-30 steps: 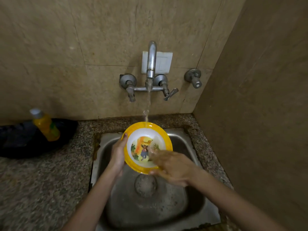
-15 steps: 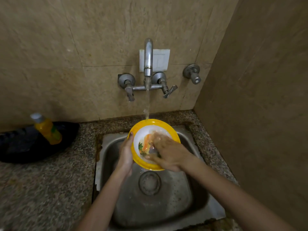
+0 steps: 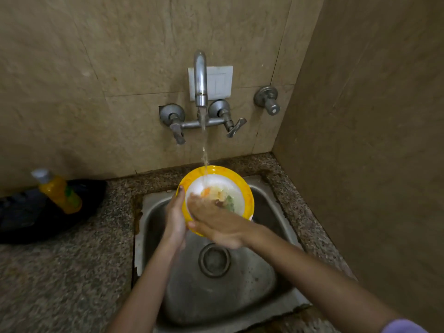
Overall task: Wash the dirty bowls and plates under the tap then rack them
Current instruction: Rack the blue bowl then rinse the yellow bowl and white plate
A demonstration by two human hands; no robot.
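The speckled stone desk [image 3: 60, 272] wraps round a steel sink [image 3: 271, 207] set into the corner, so splash and run-off fall into the basin and toward its drain [image 3: 213, 259]. The wall tap [image 3: 200, 78] is running. Its thin stream [image 3: 204, 150] lands on the upper part of the yellow plate [image 3: 236, 182], which is held over the sink and tilted face-up toward the person, probably so water sheets down across the printed well and off the low edge. The left hand [image 3: 175, 219] grips the plate's left rim with the thumb hooked over the front, serving as the steady clamp. The right hand [image 3: 216, 219] lies flat on the wet face and holds nothing (rubbing, I judge, rather than gripping). A yellow bottle [image 3: 57, 191] sits at the desk's left side, well apart from the sink. No rack is in view.
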